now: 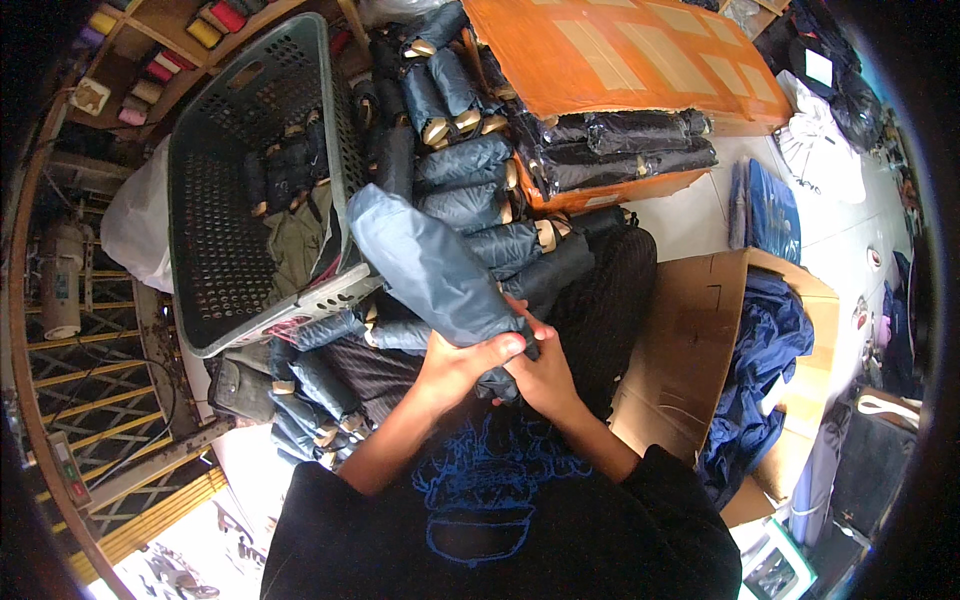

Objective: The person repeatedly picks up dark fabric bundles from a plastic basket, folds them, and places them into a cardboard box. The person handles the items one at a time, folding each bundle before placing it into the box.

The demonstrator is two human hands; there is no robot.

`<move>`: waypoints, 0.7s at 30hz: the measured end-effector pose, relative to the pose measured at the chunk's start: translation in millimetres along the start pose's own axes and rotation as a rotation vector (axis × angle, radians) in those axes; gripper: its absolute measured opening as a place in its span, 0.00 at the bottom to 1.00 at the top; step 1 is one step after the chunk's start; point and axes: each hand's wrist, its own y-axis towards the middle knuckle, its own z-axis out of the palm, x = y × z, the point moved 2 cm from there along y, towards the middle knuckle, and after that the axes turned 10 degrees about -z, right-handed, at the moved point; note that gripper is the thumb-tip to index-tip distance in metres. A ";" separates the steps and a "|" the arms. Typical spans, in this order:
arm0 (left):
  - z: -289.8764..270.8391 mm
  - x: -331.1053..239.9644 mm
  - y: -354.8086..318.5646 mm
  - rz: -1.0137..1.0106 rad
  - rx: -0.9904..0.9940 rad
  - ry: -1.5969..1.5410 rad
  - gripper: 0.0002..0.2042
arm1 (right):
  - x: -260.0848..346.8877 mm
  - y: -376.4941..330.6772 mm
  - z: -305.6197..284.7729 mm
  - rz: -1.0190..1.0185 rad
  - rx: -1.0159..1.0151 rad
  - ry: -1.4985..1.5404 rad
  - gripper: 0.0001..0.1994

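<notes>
At far left, basket (200,200): grey plastic, tilted, a few folded umbrellas inside.
Left hand (455,368): wrapped around the grey-blue folded umbrella (425,262).
Right hand (540,372): gripping that umbrella's lower end.
Cardboard box (690,340): open, holding blue fabric (765,350).

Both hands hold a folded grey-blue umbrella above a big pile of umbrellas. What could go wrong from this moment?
1. The left hand and right hand grip only the lower end of the folded umbrella; its long free end might swing into the tilted grey basket.
2. The pile of folded umbrellas is heaped loosely, so a bump could send some sliding.
</notes>
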 end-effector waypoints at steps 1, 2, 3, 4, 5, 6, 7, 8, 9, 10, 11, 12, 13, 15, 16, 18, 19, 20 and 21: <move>0.3 -5.2 2.7 0.024 0.044 0.036 0.18 | -0.3 2.8 -1.5 0.020 0.031 -0.005 0.25; 0.6 -9.8 4.5 0.048 0.087 0.072 0.17 | -0.4 5.8 -2.9 0.041 0.063 -0.011 0.25; 0.0 -15.1 4.0 0.097 0.092 0.112 0.17 | 5.7 12.1 -4.7 0.148 0.127 0.041 0.23; 2.6 -19.6 2.7 0.128 0.016 -0.003 0.17 | 2.3 15.3 -8.8 0.323 0.203 0.076 0.21; 7.8 -23.7 1.5 0.160 -0.059 -0.117 0.17 | -0.8 16.9 -13.2 0.501 0.281 0.096 0.19; 10.2 -25.6 2.2 0.191 -0.125 -0.230 0.18 | 1.1 17.8 -12.2 0.521 0.296 0.141 0.19; 6.0 -21.3 4.4 0.237 -0.191 -0.246 0.19 | 4.6 18.3 -10.9 0.540 0.312 0.188 0.19; 1.7 -19.1 5.8 0.216 -0.168 -0.211 0.19 | 6.7 18.2 -9.3 0.560 0.329 0.234 0.18; -1.7 -16.5 5.7 0.191 -0.148 -0.181 0.19 | 3.4 14.7 -7.9 0.558 0.318 0.216 0.18; -2.2 -15.8 5.6 0.166 -0.127 -0.151 0.19 | 5.1 13.9 -5.1 0.470 0.244 0.210 0.18; 2.5 -15.1 3.7 0.153 -0.140 -0.147 0.17 | 7.0 13.4 -1.3 0.381 0.171 0.204 0.17; 0.9 -11.5 2.2 0.165 -0.115 -0.105 0.16 | 6.7 12.9 -1.1 0.298 0.153 0.166 0.17; -2.9 -6.1 1.3 0.177 -0.090 -0.063 0.16 | 7.0 11.4 -1.3 0.221 0.133 0.123 0.17; 0.4 -5.5 0.9 0.235 -0.040 -0.034 0.16 | 5.1 9.3 -3.9 0.126 0.207 0.011 0.17; -0.4 -5.5 0.7 0.251 -0.007 -0.059 0.16 | 4.9 7.9 -4.1 0.105 0.245 -0.025 0.16; -3.4 -7.5 -0.2 0.284 0.058 -0.110 0.17 | 7.0 8.9 -3.4 0.161 0.328 -0.021 0.14; -5.8 -10.1 1.6 0.279 0.083 -0.083 0.20 | 1.6 8.7 -4.0 0.166 0.362 0.072 0.18; -8.5 -12.8 3.8 0.274 0.089 -0.075 0.21 | -3.4 6.6 -5.0 0.179 0.393 0.165 0.22; -12.1 -15.0 5.7 0.273 0.093 -0.067 0.22 | 1.8 5.6 -3.9 0.222 0.353 0.315 0.24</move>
